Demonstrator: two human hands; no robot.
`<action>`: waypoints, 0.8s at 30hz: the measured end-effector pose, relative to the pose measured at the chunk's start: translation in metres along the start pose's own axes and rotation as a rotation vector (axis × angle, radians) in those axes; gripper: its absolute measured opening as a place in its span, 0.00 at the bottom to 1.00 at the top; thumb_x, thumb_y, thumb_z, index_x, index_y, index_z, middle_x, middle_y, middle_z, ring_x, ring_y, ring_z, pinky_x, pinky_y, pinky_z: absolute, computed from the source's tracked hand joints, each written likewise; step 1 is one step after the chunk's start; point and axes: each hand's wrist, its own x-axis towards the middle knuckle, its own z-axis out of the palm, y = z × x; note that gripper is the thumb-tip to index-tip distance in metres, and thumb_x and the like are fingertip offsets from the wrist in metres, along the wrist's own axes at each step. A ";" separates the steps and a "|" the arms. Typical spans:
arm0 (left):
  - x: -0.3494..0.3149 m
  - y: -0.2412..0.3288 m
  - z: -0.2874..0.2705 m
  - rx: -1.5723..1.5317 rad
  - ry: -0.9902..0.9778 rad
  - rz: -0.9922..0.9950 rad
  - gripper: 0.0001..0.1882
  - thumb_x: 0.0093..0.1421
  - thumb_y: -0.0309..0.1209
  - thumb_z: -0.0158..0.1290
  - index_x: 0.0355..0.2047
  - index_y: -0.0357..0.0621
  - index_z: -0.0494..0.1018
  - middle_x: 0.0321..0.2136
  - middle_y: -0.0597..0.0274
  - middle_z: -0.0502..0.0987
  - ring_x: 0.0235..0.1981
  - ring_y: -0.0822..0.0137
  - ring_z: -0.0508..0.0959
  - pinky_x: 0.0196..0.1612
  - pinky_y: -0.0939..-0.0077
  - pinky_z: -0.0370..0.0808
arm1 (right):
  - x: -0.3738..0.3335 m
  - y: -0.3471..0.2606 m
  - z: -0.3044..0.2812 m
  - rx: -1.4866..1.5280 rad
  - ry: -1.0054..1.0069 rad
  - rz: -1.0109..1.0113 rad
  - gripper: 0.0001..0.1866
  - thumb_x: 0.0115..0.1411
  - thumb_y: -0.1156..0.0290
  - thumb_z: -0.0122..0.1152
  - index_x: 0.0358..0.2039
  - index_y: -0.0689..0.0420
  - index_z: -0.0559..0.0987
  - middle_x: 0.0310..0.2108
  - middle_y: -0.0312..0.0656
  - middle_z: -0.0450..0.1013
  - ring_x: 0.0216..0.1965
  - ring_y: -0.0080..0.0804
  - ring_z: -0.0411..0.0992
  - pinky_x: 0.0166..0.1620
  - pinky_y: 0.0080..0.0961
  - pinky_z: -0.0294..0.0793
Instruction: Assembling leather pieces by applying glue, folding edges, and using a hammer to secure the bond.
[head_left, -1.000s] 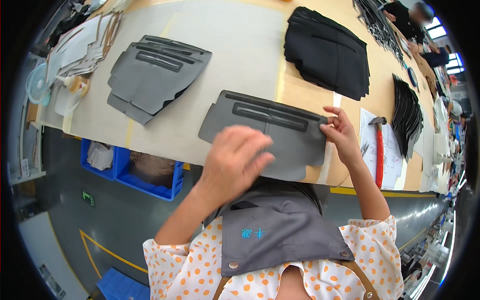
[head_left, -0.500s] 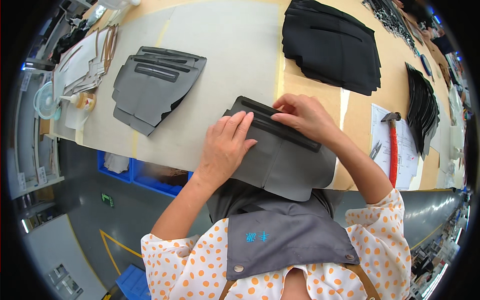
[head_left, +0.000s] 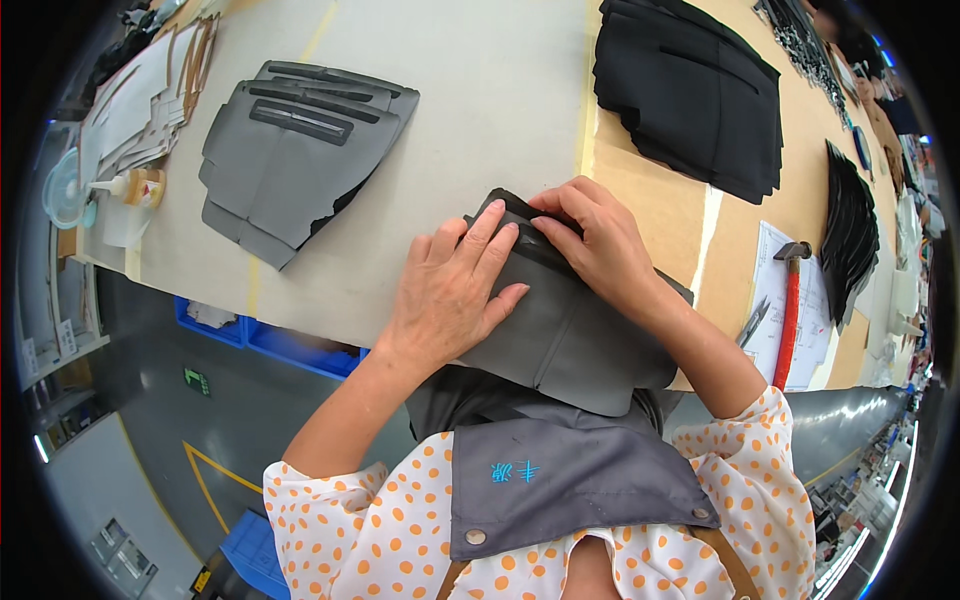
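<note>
A dark grey leather-like panel (head_left: pixel 545 335) lies at the table's front edge, its near part overhanging toward my lap. Along its far edge runs a black strip (head_left: pixel 515 207), partly covered by my fingers. My left hand (head_left: pixel 450 285) rests on the panel's left side with fingers stretched out, the fingertips pressing at the strip. My right hand (head_left: pixel 600 245) is bent over the far edge, thumb and fingertips pinched together on the strip. Its fingers hide the strip's middle, and my hand and forearm cover much of the panel's right side.
Similar grey panels with black strips (head_left: pixel 290 150) lie stacked at left. A black stack (head_left: pixel 690 100) sits at the far right. Nearer right are a red-handled hammer (head_left: pixel 788 310), snips (head_left: pixel 755 322), paper sheets (head_left: pixel 812 335) and black pieces (head_left: pixel 848 235). A glue bottle (head_left: pixel 140 188) stands far left.
My right hand has moved left along the strip, closer to my left fingertips. My left hand has slid slightly, fingers now more spread. The whole view has shifted a little.
</note>
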 end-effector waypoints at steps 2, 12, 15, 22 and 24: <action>0.001 0.000 0.000 -0.020 0.008 0.002 0.34 0.56 0.44 0.65 0.60 0.44 0.71 0.66 0.63 0.69 0.54 0.58 0.70 0.56 0.63 0.67 | -0.002 0.005 0.001 -0.045 0.027 -0.113 0.11 0.61 0.75 0.67 0.44 0.60 0.82 0.36 0.44 0.76 0.39 0.44 0.75 0.43 0.37 0.75; -0.001 0.000 0.001 -0.045 0.000 -0.016 0.34 0.56 0.44 0.66 0.61 0.44 0.71 0.66 0.61 0.69 0.54 0.57 0.69 0.55 0.62 0.66 | -0.010 0.009 0.001 -0.435 0.004 -0.463 0.20 0.54 0.77 0.64 0.49 0.61 0.82 0.42 0.39 0.73 0.40 0.37 0.72 0.45 0.33 0.76; -0.005 -0.001 0.005 -0.032 0.019 -0.015 0.35 0.57 0.45 0.65 0.62 0.45 0.71 0.65 0.61 0.68 0.55 0.58 0.69 0.56 0.62 0.66 | -0.009 0.003 0.002 -0.409 -0.010 -0.432 0.22 0.54 0.75 0.64 0.51 0.62 0.81 0.43 0.40 0.72 0.41 0.37 0.70 0.45 0.33 0.74; -0.008 -0.002 0.007 -0.024 0.026 -0.010 0.34 0.59 0.46 0.64 0.62 0.46 0.71 0.63 0.62 0.68 0.57 0.58 0.67 0.56 0.61 0.64 | -0.008 0.002 0.011 -0.511 -0.025 -0.413 0.26 0.57 0.68 0.62 0.57 0.58 0.78 0.44 0.37 0.68 0.43 0.35 0.66 0.46 0.32 0.70; -0.008 -0.001 0.007 -0.030 0.027 -0.016 0.34 0.59 0.46 0.64 0.62 0.46 0.72 0.63 0.62 0.68 0.57 0.58 0.67 0.56 0.61 0.64 | -0.007 0.000 0.011 -0.539 -0.032 -0.405 0.26 0.58 0.67 0.61 0.58 0.57 0.78 0.44 0.37 0.67 0.42 0.34 0.66 0.45 0.31 0.70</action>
